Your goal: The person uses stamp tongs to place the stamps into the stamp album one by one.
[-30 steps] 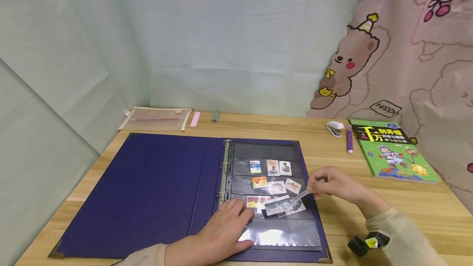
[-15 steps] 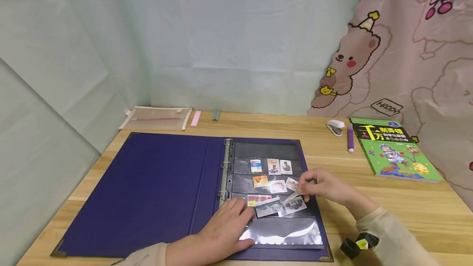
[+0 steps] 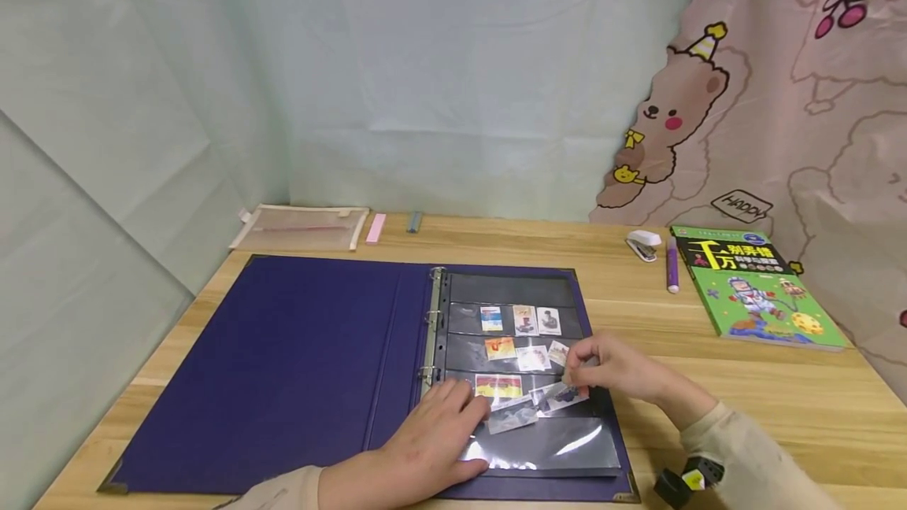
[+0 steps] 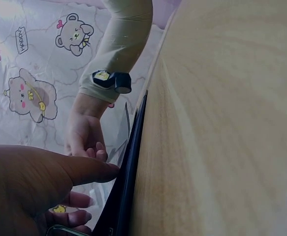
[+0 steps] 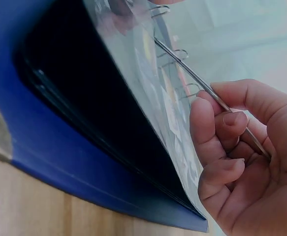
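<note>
A blue ring-binder album (image 3: 312, 368) lies spread on the table, with a black pocket page (image 3: 546, 443) on its right side. Several stamps (image 3: 498, 386) sit in the page's rows. One greyish stamp (image 3: 513, 416) lies tilted across the lower pocket edge, beside another slanted stamp (image 3: 560, 397). Slim metal tweezers (image 5: 192, 73) are gripped by my right hand (image 3: 612, 368), over the right part of the page. In the head view that hand mostly hides them, and whether the tips touch a stamp is unclear. My left hand (image 3: 432, 435) rests on the page's lower left, fingers relaxed.
Along the table's back stand a zip pouch (image 3: 301, 228), a pink strip (image 3: 376, 228) and a small grey-green piece (image 3: 414, 222). At the right lie a stapler (image 3: 643, 245), a purple marker (image 3: 672, 266) and a green book (image 3: 761, 297).
My right hand has moved left and slightly down over the page with the tweezers. The greyish stamp has shifted left and down, uncovering the stamp beside it. My left hand stays put.
</note>
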Tool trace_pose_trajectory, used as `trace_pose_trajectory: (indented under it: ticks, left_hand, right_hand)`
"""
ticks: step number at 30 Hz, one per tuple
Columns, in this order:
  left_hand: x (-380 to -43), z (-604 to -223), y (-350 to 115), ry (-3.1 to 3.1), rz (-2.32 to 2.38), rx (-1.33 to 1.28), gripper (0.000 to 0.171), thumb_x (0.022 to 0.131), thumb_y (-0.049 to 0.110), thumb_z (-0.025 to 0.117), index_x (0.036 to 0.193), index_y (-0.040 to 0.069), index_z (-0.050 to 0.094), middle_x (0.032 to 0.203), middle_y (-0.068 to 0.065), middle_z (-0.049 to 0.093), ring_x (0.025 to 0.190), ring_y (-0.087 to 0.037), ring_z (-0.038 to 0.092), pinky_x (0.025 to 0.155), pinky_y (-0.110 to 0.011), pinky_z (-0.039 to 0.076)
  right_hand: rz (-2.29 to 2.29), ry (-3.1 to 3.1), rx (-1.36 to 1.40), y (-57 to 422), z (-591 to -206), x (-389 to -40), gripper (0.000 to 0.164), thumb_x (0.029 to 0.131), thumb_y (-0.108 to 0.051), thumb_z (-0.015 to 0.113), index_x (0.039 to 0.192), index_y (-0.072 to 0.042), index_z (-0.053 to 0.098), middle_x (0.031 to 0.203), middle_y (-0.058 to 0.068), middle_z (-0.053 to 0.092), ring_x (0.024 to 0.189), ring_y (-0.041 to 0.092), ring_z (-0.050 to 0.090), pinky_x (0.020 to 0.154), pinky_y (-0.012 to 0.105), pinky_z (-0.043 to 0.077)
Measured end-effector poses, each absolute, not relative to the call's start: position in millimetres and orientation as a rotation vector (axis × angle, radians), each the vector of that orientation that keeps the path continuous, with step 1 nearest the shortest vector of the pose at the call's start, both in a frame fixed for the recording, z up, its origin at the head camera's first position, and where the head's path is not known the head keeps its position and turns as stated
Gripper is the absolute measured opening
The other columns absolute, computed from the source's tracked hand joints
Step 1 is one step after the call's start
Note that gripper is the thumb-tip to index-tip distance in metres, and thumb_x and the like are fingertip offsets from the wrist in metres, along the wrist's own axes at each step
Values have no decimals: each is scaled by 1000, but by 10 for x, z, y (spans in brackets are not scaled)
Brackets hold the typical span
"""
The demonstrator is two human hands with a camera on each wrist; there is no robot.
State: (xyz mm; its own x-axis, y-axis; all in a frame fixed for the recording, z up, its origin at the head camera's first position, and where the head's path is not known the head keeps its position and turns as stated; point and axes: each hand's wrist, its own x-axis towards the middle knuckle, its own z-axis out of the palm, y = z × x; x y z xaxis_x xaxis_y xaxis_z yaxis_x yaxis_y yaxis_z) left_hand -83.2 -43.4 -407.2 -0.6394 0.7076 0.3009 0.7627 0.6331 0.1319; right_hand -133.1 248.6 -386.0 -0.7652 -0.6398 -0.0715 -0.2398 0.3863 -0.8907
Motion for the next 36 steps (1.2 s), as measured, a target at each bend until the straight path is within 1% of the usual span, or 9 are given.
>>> trace_pose_trajectory:
  ticks: [5,9,15,18,21,25,30,33,36]
  left_hand:
    - [-835,-4082,-436,-2597,-380,-1207,46,62,45,74,90,19,48,80,8,39,77,-8,38,70,-22,32]
    - [-834,-4080,-440,-2603,-388,-1208,46,62,44,75,90,19,48,80,9,38,76,-7,36,69,-22,31]
    - [-827,-4082,-444,-2602,-410,-1209,45,62,44,74,91,20,49,82,9,40,79,-8,39,71,-23,34]
    - [-827,-4084,-442,-2594,-410,-1205,45,62,44,74,91,20,49,82,9,40,79,-8,39,71,-23,34]
    - [-829,-4086,-440,-2589,-411,-1206,45,62,43,75,91,20,49,82,9,40,79,-8,39,71,-22,34]
    - [-829,-4084,-438,-2590,-412,-1207,46,62,44,75,91,20,49,82,9,40,78,-7,39,70,-22,33]
    - [-824,-4077,-440,-2599,-410,-1207,46,62,44,75,91,20,49,82,9,40,78,-7,38,70,-22,33]
    - [-820,-4074,-439,-2599,-410,-1204,46,62,43,75,91,20,49,82,9,40,78,-7,38,70,-22,33]
    - [-818,-4077,-435,-2588,-405,-1199,47,61,44,75,91,20,49,81,9,40,78,-7,39,70,-22,33]
  right_hand:
    - [-1330,2221,-755,2486,-3868,-1313,17,84,-6,55,71,5,55,65,26,54,57,5,56,58,25,46]
    - [-1291,2218,-747,2475,-3840,-1311,18,84,-7,56,69,4,55,64,25,55,56,5,57,58,25,47]
    - [-1243,2175,-746,2450,-3801,-1327,18,83,-7,56,70,5,56,70,27,56,55,6,57,59,24,48]
    - [-1218,2154,-718,2443,-3790,-1337,18,82,-7,56,71,6,56,70,28,57,54,6,57,57,22,46]
    - [-1194,2139,-695,2440,-3779,-1350,16,81,-6,55,71,6,56,69,23,58,53,6,57,52,20,42]
    - [-1164,2116,-669,2439,-3770,-1372,14,80,-4,55,70,6,56,66,17,59,51,5,56,44,15,33]
    - [-1136,2102,-634,2444,-3762,-1389,19,78,-9,58,69,8,55,55,18,54,47,5,53,39,16,25]
    - [-1118,2103,-598,2457,-3755,-1395,23,78,-11,60,70,9,55,52,9,52,45,5,50,38,16,23]
    - [-1090,2101,-568,2476,-3742,-1404,24,78,-13,60,71,10,56,52,0,52,45,5,49,38,16,23]
